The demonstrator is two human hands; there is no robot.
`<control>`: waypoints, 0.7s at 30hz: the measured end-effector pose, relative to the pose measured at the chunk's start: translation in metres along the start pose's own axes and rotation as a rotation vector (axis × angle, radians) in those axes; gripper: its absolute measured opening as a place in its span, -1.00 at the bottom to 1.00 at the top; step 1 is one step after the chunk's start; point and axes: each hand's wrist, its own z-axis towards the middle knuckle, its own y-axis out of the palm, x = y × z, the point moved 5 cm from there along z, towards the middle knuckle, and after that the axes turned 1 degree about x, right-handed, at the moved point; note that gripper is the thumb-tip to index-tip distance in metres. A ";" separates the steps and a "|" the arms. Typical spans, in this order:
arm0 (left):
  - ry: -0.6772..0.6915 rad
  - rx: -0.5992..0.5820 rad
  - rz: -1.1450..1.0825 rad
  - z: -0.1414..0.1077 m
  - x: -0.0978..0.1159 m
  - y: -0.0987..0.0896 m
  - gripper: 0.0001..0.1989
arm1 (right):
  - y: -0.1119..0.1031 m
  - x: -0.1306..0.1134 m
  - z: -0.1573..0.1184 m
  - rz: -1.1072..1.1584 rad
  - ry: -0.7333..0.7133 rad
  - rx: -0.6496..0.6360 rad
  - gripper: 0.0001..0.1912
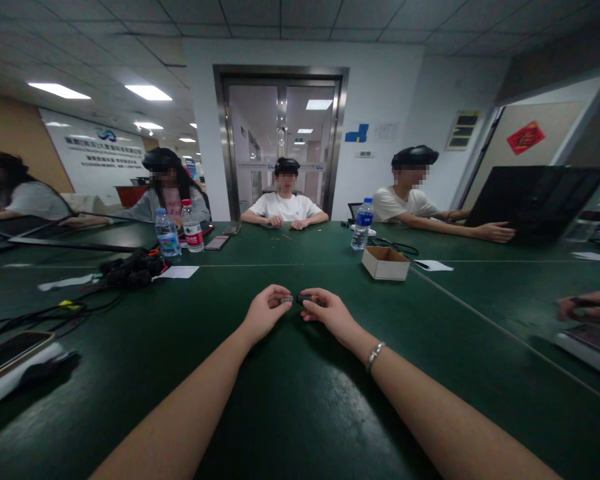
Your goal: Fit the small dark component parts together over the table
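Dark small part (296, 299) pinched between left hand (266, 311), right hand (330, 311)

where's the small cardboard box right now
In the head view the cardboard box sits on the green table, right of centre, beyond the right hand and near a water bottle.

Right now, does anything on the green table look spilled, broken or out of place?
Nothing stands out. The left hand and right hand pinch small dark parts together over the dark green table. The open brown cardboard box and clear plastic water bottle stand upright.
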 end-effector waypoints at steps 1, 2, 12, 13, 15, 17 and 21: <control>-0.001 0.002 -0.009 0.000 0.000 0.000 -0.72 | 0.000 0.000 0.000 -0.038 -0.020 -0.013 -0.68; -0.001 -0.001 -0.012 0.000 -0.001 0.001 -0.71 | 0.001 0.000 0.000 -0.074 -0.037 -0.023 -0.67; -0.003 -0.031 0.024 0.002 -0.007 0.001 -0.69 | 0.004 -0.001 0.001 -0.138 -0.062 -0.055 -0.62; -0.006 -0.032 0.032 0.002 -0.007 0.001 -0.69 | 0.004 -0.001 0.001 -0.135 -0.063 -0.060 -0.62; -0.010 -0.029 0.041 0.002 -0.007 0.002 -0.69 | 0.004 0.000 0.002 -0.133 -0.064 -0.070 -0.62; -0.008 -0.022 0.048 0.002 -0.007 0.001 -0.68 | 0.004 0.000 0.002 -0.130 -0.064 -0.072 -0.61; -0.005 -0.021 0.054 0.002 -0.007 0.001 -0.69 | 0.003 -0.001 0.001 -0.116 -0.056 -0.052 -0.60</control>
